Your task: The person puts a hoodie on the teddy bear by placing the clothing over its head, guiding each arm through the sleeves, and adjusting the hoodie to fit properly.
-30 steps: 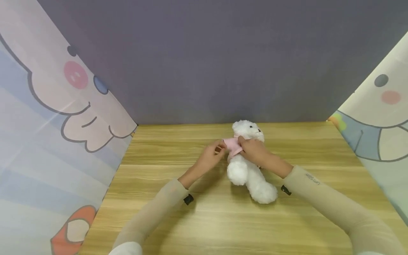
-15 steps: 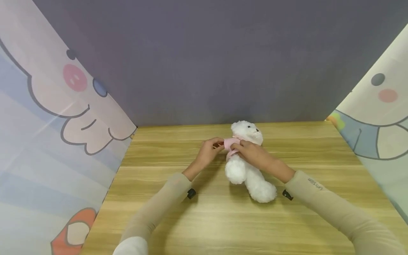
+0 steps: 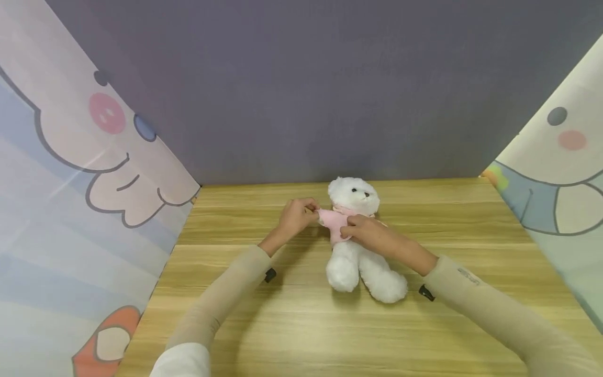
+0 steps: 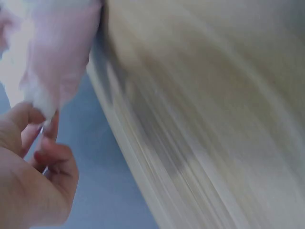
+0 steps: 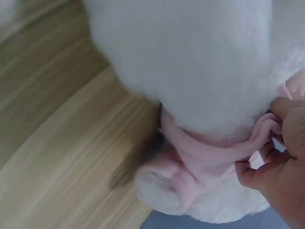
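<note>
A white plush teddy bear (image 3: 354,195) in a pink shirt (image 3: 335,224) lies on its back on the wooden table, head toward the grey wall. My left hand (image 3: 296,215) pinches the tip of the bear's arm, where white fur (image 4: 44,102) pokes out of the pink sleeve (image 4: 59,52). On the other side, my right hand (image 3: 374,233) lies across the bear's chest and belly. Its thumb and fingers (image 5: 245,175) pinch the shirt's lower hem, seen in the right wrist view. The bear's other arm is mostly hidden behind this hand in the head view.
The wooden table (image 3: 292,324) ends at a grey wall (image 3: 320,94) just behind the bear's head. Cartoon-printed curtains (image 3: 52,209) flank the left and right sides. Black clips (image 3: 426,292) hang under both forearms.
The bear has turned from its side more onto its back, its face now toward the camera. My left hand has drawn the sleeved arm to the left; my right hand has stayed on the shirt.
</note>
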Demonstrator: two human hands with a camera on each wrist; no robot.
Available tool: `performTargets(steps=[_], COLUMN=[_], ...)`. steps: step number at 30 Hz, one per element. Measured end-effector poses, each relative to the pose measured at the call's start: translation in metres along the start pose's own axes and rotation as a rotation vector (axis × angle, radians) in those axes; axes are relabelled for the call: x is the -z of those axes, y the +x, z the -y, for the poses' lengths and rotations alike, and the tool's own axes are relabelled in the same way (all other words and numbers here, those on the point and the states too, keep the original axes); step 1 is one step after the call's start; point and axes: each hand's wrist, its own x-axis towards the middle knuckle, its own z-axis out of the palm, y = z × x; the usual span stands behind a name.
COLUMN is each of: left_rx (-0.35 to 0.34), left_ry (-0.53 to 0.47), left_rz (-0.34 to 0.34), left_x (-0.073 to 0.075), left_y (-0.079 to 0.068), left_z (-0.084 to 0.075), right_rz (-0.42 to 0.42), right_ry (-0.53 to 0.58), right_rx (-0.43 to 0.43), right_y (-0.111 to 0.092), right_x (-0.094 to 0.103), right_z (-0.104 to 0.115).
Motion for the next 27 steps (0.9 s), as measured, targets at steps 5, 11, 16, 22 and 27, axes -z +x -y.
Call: performTargets(steps=[5, 11, 16, 22, 27], left_rx=[0.036, 0.008, -0.086, -0.062, 0.003], left_ry=[-0.102, -0.056, 0.215, 0.354, 0.309], left_rz=[0.117, 0.213, 0.022, 0.038, 0.192], left_x=[0.013, 0.015, 0.016, 0.023, 0.027], left_y=[-0.004, -0.013, -0.013, -0.018, -0.025], left_z=[0.013, 0.004, -0.001, 0.000, -0.007], right_rz=[-0.011, -0.019, 0.058, 0.142, 0.102], right_ry=[0.009, 0.057, 0.190, 0.304, 0.260], right_rx=[0.011, -0.130, -0.112, -0.092, -0.101], right_y=[0.003, 0.011, 0.015, 0.007, 0.008], right_x=[-0.002, -0.005, 0.000, 0.006, 0.001], right_z=[0.007, 0.011, 0.012, 0.016, 0.021])
